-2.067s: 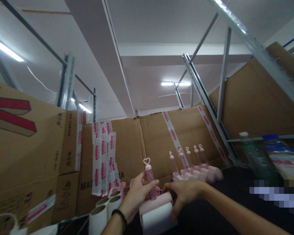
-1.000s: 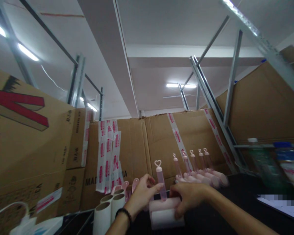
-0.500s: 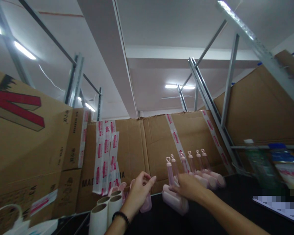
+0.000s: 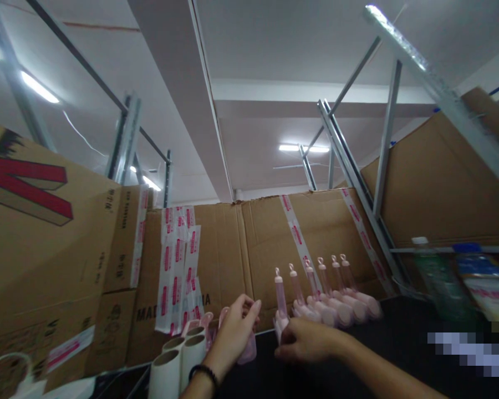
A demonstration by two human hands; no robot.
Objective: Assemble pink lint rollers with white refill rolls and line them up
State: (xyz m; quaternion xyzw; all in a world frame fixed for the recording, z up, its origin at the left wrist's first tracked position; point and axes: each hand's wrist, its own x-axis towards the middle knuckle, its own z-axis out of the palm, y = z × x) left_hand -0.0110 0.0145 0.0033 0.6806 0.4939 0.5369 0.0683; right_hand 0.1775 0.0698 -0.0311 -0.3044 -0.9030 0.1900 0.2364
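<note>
My right hand (image 4: 305, 339) is closed on the lower part of a pink roller (image 4: 280, 305), whose handle stands upright and ends in a small loop; the fingers hide much of its base. To its right several matching pink rollers (image 4: 344, 311) lie side by side, their looped handles pointing up. My left hand (image 4: 242, 324), a dark beaded bracelet at its wrist, hovers with loosely curled fingers and nothing visible between them. Just behind and below it is another pink piece (image 4: 248, 350), partly covered by the hand.
White hollow tubes (image 4: 165, 372) stand left of my left wrist, pink looped pieces (image 4: 207, 321) behind them. Cardboard (image 4: 224, 249) walls the back of the black table (image 4: 258, 379). A green bottle (image 4: 438, 282) and a blue-lidded container (image 4: 484, 277) stand right; metal posts rise behind.
My right hand has moved slightly left and down, and the roller at it has shifted left and turned, its cylinder now mostly behind my fingers. My left hand has hardly moved.
</note>
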